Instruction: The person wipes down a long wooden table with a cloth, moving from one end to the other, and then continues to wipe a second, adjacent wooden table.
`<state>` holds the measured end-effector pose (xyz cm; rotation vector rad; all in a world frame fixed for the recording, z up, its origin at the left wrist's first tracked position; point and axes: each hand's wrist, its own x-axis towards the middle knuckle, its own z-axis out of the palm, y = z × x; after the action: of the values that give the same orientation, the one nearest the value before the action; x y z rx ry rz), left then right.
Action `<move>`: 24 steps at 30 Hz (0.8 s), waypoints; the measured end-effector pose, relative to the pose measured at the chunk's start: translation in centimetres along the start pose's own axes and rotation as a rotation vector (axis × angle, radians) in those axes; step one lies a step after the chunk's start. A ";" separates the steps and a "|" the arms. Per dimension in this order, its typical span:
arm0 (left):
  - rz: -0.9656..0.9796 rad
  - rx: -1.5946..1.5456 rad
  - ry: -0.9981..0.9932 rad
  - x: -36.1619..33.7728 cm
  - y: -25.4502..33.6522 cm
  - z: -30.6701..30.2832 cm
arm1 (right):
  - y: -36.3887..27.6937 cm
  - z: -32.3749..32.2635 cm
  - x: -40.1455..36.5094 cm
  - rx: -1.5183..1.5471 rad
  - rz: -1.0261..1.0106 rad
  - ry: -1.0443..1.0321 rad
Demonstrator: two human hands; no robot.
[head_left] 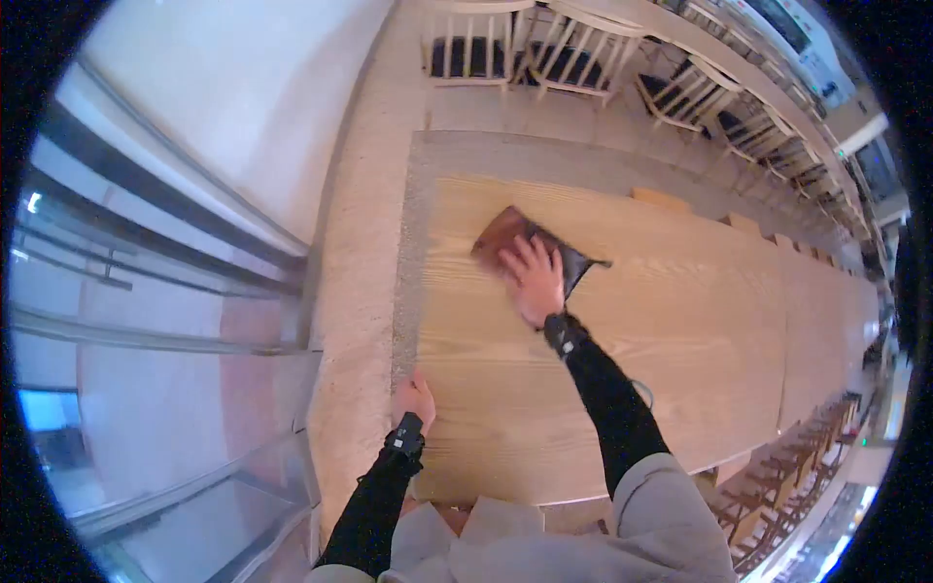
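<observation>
Dark cloth [503,227], beneath right-hand fingers [529,255], on wooden tabletop [690,321]

Upper R: row of pale slat-back chairs [714,73] w/ dark seats, lined up along a long table [673,19]. Lower R: brown wooden chairs [777,486], in a row. L side: metal-framed glass panels [146,379], nr white wall [233,87]. Pale floor [360,243] alongside.

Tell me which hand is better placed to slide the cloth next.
Right, I'd judge: the right hand is on the cloth, fingers spread over it. The left hand is at the table's edge, well apart from the cloth.
</observation>
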<state>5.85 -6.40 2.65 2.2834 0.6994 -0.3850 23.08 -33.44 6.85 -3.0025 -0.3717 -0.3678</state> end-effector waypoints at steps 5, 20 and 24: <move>0.094 -0.003 0.097 0.7 -0.6 0.8 | -6.9 -5.0 -13.6 0.024 -0.033 -0.170; 0.191 -0.047 -0.157 8.4 -8.9 5.7 | -19.8 -11.2 -38.1 0.258 0.198 -0.374; 0.052 -0.324 -0.185 4.9 -4.7 3.2 | -19.1 -9.8 -38.4 0.243 0.140 -0.329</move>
<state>6.86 -3.97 -4.41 1.9281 0.5621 -0.4196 -20.03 -24.91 8.00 -2.8216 -0.2089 0.1749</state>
